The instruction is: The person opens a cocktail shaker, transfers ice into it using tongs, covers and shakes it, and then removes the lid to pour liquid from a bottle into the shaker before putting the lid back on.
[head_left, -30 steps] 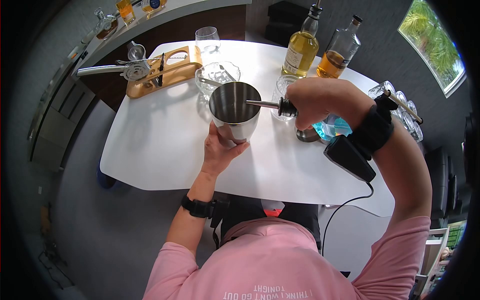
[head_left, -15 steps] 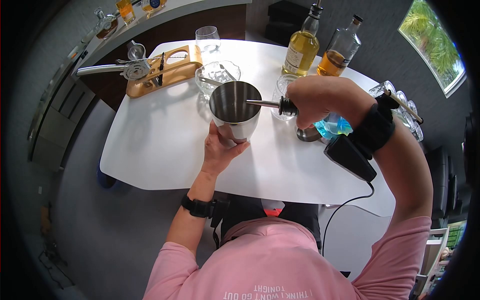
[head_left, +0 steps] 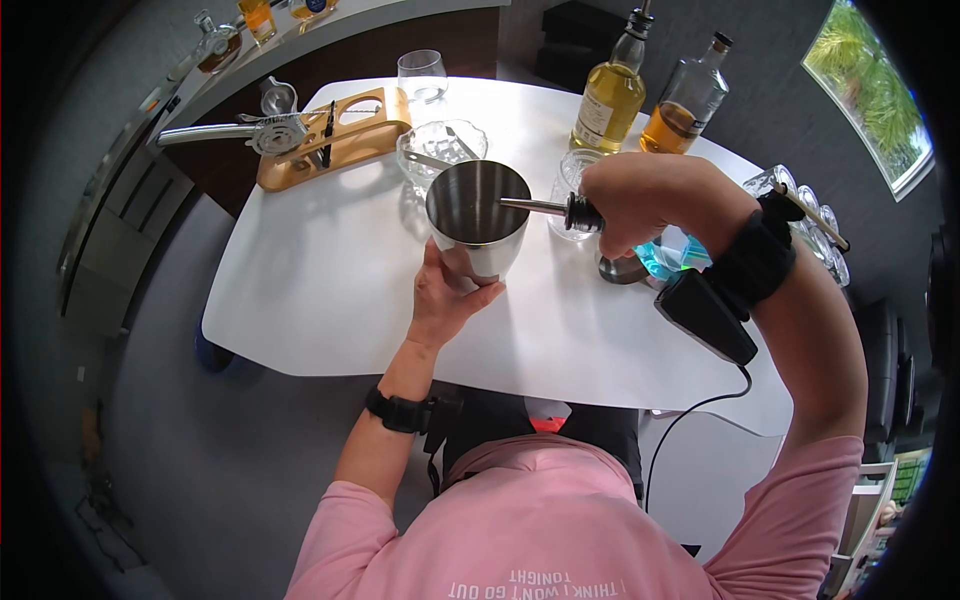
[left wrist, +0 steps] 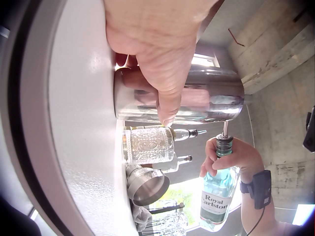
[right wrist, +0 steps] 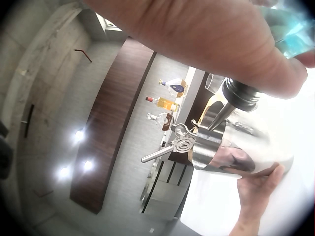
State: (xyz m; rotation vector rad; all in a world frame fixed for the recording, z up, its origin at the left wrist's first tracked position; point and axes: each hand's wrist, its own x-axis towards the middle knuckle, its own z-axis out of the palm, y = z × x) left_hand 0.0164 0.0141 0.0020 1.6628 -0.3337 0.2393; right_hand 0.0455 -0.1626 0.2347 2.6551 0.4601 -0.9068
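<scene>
My left hand [head_left: 445,300] grips a steel shaker tin [head_left: 488,262] low on its side, thumb and fingers spread round it. The tin stands with its mouth up, its base right at the white tabletop [left wrist: 78,123] in the left wrist view. A teal-tinted bottle [left wrist: 215,196] labelled Royal Carlston is tipped, its neck in the curled fingers of my right hand [head_left: 650,195]. Its metal pour spout [head_left: 535,206] reaches over the tin's rim, tip inside the mouth. In the head view the right hand covers much of the bottle.
Beyond the tin sits a glass bowl [head_left: 412,172] with tongs. A patterned glass [left wrist: 147,145] and a small metal cup [left wrist: 147,186] stand near the bottle. Farther back are a wooden bar-tool stand [head_left: 345,165], a tumbler [head_left: 422,75], a yellow bottle [head_left: 607,105] and an amber bottle [head_left: 685,110].
The head view has shifted slightly, moving the table's contents a little to the right in frame. Both hands, the tin and the tipped bottle keep the same pose.
</scene>
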